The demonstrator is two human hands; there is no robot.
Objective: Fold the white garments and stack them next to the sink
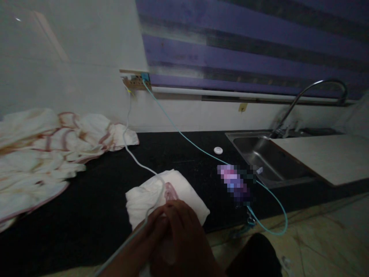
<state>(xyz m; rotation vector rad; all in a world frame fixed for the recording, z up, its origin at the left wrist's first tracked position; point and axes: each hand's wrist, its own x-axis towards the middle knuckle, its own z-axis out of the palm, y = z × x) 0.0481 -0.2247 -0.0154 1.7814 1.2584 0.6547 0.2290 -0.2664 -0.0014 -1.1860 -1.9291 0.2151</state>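
A white folded cloth (184, 188) with a pinkish mark (170, 192) on its upper side lies on the black countertop. My left hand (154, 227) and my right hand (184, 223) are close together over its near edge, fingers bent and pressed against each other. What is between them is hidden and dark. A white cable (135, 157) comes down from the wall socket, crosses the cloth and passes over my left hand and forearm.
A crumpled white cloth with reddish stripes (54, 142) covers the left of the counter (95, 215). To the right are a small white disc (218, 150), a blurred purple item (233, 182), a teal cable (190, 142) and a steel sink (268, 157) with a tap (300, 94).
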